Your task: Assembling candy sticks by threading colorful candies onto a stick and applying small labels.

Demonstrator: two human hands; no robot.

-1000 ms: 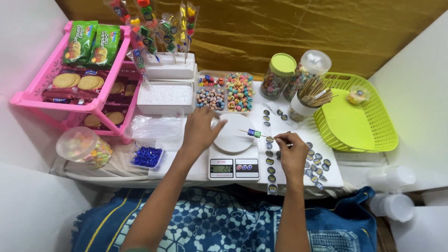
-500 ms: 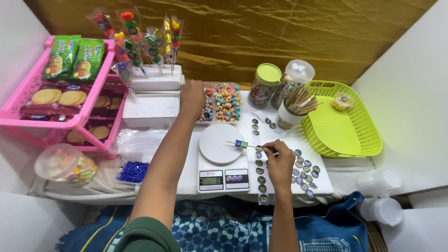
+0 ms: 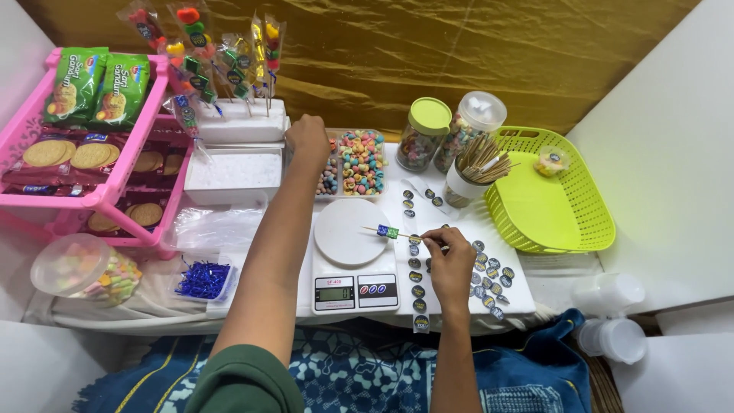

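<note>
My left hand point(image 3: 307, 140) reaches far forward and rests over the left end of a clear tray of small colourful candies point(image 3: 361, 160); I cannot see what its fingers hold. My right hand point(image 3: 448, 251) pinches the end of a thin wooden skewer point(image 3: 397, 233) with a blue and a green piece threaded on it, held over the round white plate of a white kitchen scale point(image 3: 353, 232). Several small round stickers point(image 3: 489, 277) lie on the white surface around my right hand.
A pink rack point(image 3: 99, 195) with biscuit packs stands at left, and a white foam block point(image 3: 241, 118) holds wrapped candy skewers. Two candy jars point(image 3: 424, 134), a cup of skewers point(image 3: 470, 172), a green basket point(image 3: 550, 191) and a blue-ties tub point(image 3: 202, 279) also stand here.
My left hand has moved from the scale's plate forward to the candy tray. My right hand keeps the skewer in about the same place. The camera has tilted.
</note>
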